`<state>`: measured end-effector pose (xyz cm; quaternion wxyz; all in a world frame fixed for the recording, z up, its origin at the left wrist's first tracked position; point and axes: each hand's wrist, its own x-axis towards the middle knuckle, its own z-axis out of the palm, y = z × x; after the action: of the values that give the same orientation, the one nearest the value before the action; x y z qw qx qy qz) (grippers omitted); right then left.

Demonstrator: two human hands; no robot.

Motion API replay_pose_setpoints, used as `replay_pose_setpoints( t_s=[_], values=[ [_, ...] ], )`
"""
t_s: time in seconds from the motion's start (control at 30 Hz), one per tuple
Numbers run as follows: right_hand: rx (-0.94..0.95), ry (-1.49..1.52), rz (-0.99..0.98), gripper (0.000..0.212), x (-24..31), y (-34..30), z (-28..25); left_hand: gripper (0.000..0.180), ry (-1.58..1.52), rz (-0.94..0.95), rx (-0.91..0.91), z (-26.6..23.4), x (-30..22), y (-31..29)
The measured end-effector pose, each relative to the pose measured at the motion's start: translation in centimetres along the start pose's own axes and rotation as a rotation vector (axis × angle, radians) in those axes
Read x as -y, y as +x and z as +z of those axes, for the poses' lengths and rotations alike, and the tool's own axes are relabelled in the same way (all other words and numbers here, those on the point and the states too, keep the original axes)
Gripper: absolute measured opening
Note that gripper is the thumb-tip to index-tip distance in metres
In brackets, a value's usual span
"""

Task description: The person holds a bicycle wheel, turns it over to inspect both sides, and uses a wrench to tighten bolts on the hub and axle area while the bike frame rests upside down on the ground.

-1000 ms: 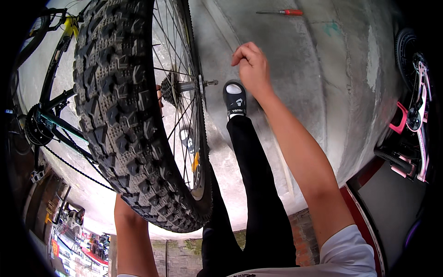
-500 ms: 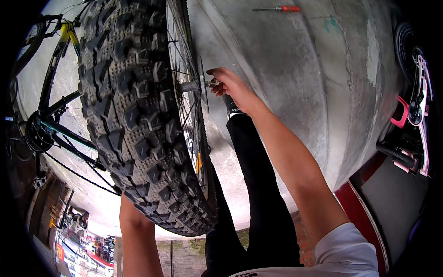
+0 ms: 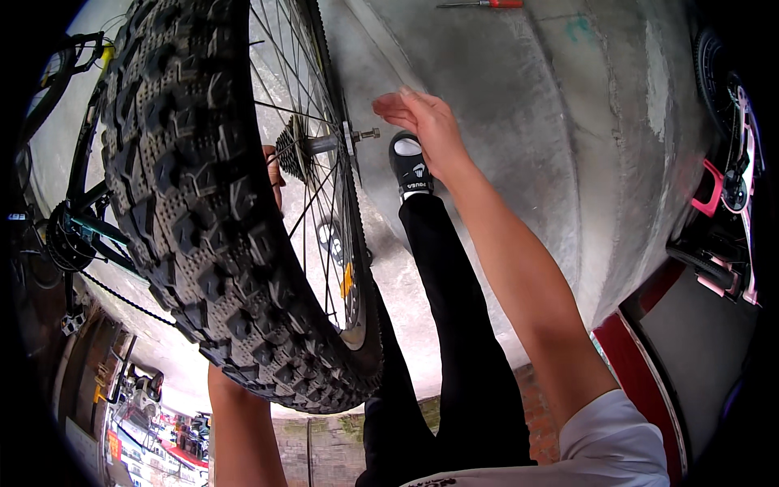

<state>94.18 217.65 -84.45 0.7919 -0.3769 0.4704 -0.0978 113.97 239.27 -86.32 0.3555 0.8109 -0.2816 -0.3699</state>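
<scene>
A bicycle wheel [image 3: 185, 219] with a knobbly black tyre fills the left and middle of the view, its spokes facing right. At the hub are a cassette of sprockets [image 3: 294, 148] and a threaded axle end with a nut [image 3: 367, 134], which sticks out to the right. My right hand [image 3: 428, 128] is open just right of that axle end, fingers stretched out, apart from it and holding nothing. My left hand [image 3: 274, 174] shows only in part through the spokes, its fingers bent at the hub's far side beside the cassette; the tyre hides the rest.
A red-handled screwdriver [image 3: 487, 4] lies on the concrete floor at the top. A dark bicycle [image 3: 77, 219] stands at the left, a pink and white small bike [image 3: 740, 178] at the right. My shoe [image 3: 412, 166] is below the right hand.
My right hand has let go of the axle end and opened, moving slightly up and right. The wheel has shifted left and turned, bringing the cassette and my left fingers into view.
</scene>
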Motion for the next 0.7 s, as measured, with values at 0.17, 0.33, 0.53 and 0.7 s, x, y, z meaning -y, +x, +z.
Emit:
replay_pose_setpoints(
  t_s=[0.17,0.33,0.53,0.7],
  values=[
    [0.073,-0.037,0.051,0.041,-0.6,-0.4,0.2,0.021,0.11,-0.049,0.022,-0.8,-0.6,-0.5],
    [-0.026,-0.102,0.293,0.039,-1.2,0.1,0.2,0.023,0.095,0.024,0.042,-0.7,-0.5,-0.5],
    [-0.073,-0.06,0.099,0.044,-2.2,-0.5,0.2,0.026,0.064,-0.022,0.023,0.0,-1.2,-0.6],
    [0.066,-0.172,0.249,0.035,-2.1,0.0,1.7,0.026,0.01,-0.075,-0.045,-0.5,-0.8,-0.4]
  ],
)
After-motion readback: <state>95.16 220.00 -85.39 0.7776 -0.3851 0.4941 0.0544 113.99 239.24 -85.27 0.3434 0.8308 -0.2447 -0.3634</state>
